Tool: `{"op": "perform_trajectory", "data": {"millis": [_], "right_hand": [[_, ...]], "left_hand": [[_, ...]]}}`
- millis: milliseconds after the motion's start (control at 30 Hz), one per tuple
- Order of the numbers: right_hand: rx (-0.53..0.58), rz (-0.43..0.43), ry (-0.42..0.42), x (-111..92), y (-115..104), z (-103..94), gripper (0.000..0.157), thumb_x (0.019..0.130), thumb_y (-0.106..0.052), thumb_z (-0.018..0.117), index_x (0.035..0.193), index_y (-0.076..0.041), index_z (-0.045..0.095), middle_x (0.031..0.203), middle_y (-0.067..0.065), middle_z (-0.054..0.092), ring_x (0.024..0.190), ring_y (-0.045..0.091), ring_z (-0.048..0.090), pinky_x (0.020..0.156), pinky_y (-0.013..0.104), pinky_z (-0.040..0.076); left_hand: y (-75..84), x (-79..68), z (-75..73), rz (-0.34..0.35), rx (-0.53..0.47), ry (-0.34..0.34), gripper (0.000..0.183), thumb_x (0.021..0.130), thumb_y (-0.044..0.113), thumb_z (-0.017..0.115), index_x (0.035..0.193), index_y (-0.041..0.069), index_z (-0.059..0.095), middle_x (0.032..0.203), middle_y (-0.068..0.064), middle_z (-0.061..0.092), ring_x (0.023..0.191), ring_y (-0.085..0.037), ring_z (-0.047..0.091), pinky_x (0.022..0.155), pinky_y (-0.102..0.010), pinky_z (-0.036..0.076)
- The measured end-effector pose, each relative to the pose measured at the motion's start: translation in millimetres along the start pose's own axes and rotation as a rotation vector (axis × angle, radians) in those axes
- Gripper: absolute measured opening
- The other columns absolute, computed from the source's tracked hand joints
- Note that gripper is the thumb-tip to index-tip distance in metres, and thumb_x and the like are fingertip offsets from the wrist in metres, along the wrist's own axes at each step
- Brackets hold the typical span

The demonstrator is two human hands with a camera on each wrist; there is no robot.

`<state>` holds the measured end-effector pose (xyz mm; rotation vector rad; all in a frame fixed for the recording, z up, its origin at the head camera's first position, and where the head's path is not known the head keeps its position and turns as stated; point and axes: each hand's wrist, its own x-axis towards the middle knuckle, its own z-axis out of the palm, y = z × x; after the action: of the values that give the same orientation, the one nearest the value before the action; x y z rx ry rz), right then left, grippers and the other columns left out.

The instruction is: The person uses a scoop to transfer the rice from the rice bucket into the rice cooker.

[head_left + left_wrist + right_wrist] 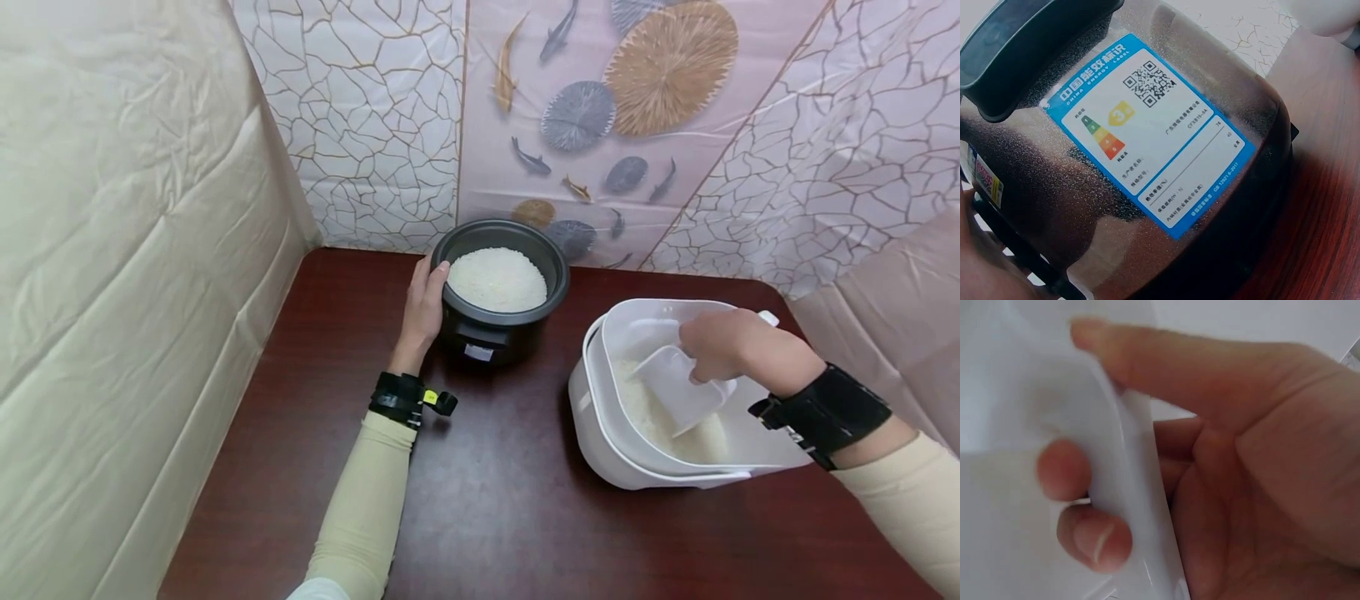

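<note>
We've got two hands at work over a dk red-brown table (480, 508). Our L hand (422, 308) rests on the L side of the black rice cooker (517, 335), thumb up by the rim, fingers lying fairly straight along the wall; we can't tell how hard it presses, since the L wrist cam catches only part of the hand, at lower L. The cooker stands at the back of the table, approx. mid-way, w/ white rice (498, 280) in its pot. Close up, we read a blue & white energy label (1154, 134) on its wall, plus a small sticker (986, 177) nr the hand.

Our R hand (731, 342) is closed round a white scoop (678, 387), thumb one side, fingertips curled over the other per the R wrist cam. The scoop's tilted, inside the white bin (600, 437), lower edge down at the loose grain (641, 404); can't tell how deep. The bin sits R of the cooker, well apart. We wear a black strap on each wrist, L (397, 398) w/ a yellow tag. Patterned cloth (667, 67) hangs behind.
</note>
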<state>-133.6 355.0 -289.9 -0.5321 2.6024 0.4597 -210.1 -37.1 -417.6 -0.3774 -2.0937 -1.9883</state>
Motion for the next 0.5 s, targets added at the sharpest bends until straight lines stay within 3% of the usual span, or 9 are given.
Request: {"op": "perform_trajectory", "data": {"millis": [133,500], "right_hand": [[0.052,-0.020,-0.024,2.3,3.9,0.7,0.031,0.081,-0.022,0.086,0.076,-0.015,0.057,0.074,-0.002,0.056,0.070,0.020,0.049,0.063,0.038,0.045],[0.070,0.028,0.003,2.6,5.9,4.5,0.020,0.083,-0.019,0.079,0.085,-0.013,0.060,0.079,-0.001,0.059,0.072,0.021,0.052,0.064,0.038,0.047]], "left_hand": [[-0.7,0.0,0.4,0.010,-0.009,-0.003,0.050,0.112,0.025,0.042,0.157,0.003,0.050,0.148,-0.027,0.050,0.133,-0.036,0.048,0.115,-0.056,0.034],[-2.0,0.6,1.4,-0.001,-0.007,0.009,0.052,0.112,0.028,0.042,0.157,0.004,0.050,0.149,-0.021,0.051,0.135,-0.033,0.048,0.116,-0.054,0.035]]}}
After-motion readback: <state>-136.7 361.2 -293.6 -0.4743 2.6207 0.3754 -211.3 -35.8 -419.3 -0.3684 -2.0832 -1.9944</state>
